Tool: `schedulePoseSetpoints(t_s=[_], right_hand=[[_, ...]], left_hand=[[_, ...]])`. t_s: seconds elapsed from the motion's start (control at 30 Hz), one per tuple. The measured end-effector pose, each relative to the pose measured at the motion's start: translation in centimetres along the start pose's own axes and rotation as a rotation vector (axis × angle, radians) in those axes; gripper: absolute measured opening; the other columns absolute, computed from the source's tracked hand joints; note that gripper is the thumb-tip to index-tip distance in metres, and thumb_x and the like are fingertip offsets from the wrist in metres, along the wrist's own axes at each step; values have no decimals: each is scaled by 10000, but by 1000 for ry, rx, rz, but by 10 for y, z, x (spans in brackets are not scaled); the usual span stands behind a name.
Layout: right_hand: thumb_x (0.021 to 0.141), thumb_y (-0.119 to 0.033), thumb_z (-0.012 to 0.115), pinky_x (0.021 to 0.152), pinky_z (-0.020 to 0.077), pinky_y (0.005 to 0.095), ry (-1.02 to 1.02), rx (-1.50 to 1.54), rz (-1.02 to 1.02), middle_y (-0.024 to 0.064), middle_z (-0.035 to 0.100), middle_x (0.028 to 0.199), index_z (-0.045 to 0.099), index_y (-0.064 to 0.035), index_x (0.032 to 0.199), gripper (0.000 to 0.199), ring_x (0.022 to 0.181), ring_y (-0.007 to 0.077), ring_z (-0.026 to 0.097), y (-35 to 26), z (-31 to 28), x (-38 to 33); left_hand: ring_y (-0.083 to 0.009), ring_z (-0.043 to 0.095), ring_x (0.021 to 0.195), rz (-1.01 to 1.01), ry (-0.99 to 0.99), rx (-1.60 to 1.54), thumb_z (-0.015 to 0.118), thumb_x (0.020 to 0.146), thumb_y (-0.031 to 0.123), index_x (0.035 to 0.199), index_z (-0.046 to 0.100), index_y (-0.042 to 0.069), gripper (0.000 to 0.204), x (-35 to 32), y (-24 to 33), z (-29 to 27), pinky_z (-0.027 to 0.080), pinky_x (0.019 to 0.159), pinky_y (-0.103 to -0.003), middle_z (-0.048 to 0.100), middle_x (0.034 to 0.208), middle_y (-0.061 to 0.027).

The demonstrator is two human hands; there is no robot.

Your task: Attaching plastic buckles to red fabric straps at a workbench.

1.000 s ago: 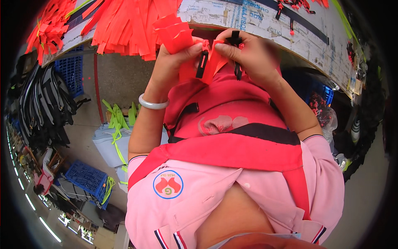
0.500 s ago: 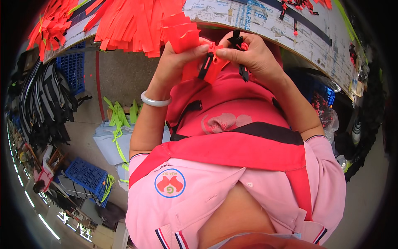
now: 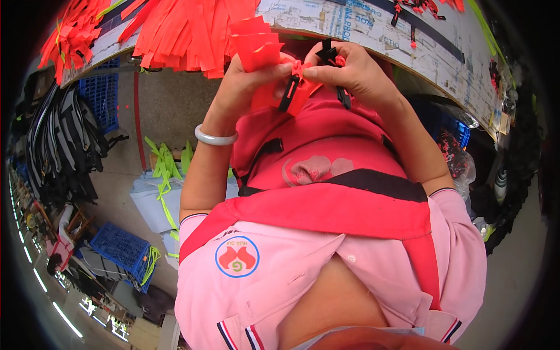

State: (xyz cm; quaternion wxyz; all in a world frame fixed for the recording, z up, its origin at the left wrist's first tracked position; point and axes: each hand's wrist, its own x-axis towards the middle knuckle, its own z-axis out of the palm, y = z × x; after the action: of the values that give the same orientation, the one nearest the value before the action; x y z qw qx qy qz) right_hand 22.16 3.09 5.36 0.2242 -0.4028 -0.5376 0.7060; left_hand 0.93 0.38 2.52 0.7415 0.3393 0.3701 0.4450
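Observation:
My left hand (image 3: 242, 81) is closed on a bundle of bright orange-red fabric strips (image 3: 255, 45), the thumb pressed along the top. A black cord-looped zipper pull (image 3: 288, 94) hangs between the two hands, its red cord knotted at the upper end by my thumb tips. My right hand (image 3: 364, 76) pinches at that cord beside the strip with thumb and forefinger. Further black zipper pulls (image 3: 343, 98) with red cords are tucked in its fingers. How the cord meets the fabric is partly hidden by the fingers.
A worn, paper-covered table (image 3: 303, 17) stands ahead, with a large pile of orange-red strips (image 3: 186, 35) at its left and several red-corded pulls (image 3: 417, 9) at its right. Blue crates (image 3: 122, 248), black straps (image 3: 61, 146) and lime-green strips (image 3: 166, 160) lie to the left.
Both hands stay together at nearly the same spot. The zipper pulls in my right hand have shifted slightly; the grip on the strips looks the same.

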Motion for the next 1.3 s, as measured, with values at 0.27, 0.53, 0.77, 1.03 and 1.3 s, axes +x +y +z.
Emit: schedulePoseSetpoints(t_s=[0.27, 0.53, 0.77, 1.03, 1.3], right_hand=[[854, -173, 708, 658, 446, 195, 181, 38, -84, -8, 625, 787, 664, -13, 916, 177, 724, 50, 554, 9, 14, 1], [875, -172, 692, 701, 457, 197, 290, -59, -296, -20, 618, 801, 661, -14, 965, 184, 757, 46, 544, 12, 24, 5], [821, -95, 731, 715, 460, 207, 259, -251, -433, 24, 638, 886, 649, -13, 973, 191, 825, 59, 556, 11, 23, 9], [836, -68, 709, 597, 427, 185, 277, -267, -465, -2, 601, 765, 632, -19, 964, 157, 696, 34, 529, 18, 25, 12], [860, -72, 689, 595, 436, 177, 322, -192, -506, -15, 601, 752, 625, -11, 969, 140, 682, 22, 528, 19, 33, 15]], left_hand=[[-114, 608, 651, 59, 20, 23, 655, 860, 54, 982, 659, 15, 128, 5, -9, -4, 476, 569, -239, 648, 799, -26], [-88, 580, 585, 208, 91, 156, 673, 840, 19, 911, 669, -2, 73, -1, -16, 4, 459, 524, -225, 628, 717, -13], [-100, 601, 659, 267, 88, 306, 651, 841, -18, 1044, 654, 0, 204, 1, -25, -5, 479, 568, -236, 654, 825, -32], [-71, 588, 795, 254, 103, 233, 646, 847, -19, 1093, 648, 5, 247, 4, -29, -4, 482, 675, -217, 653, 917, -7], [-65, 581, 826, 252, 121, 143, 639, 855, -13, 1096, 652, 21, 244, 4, -33, -2, 473, 701, -211, 650, 940, 7]])
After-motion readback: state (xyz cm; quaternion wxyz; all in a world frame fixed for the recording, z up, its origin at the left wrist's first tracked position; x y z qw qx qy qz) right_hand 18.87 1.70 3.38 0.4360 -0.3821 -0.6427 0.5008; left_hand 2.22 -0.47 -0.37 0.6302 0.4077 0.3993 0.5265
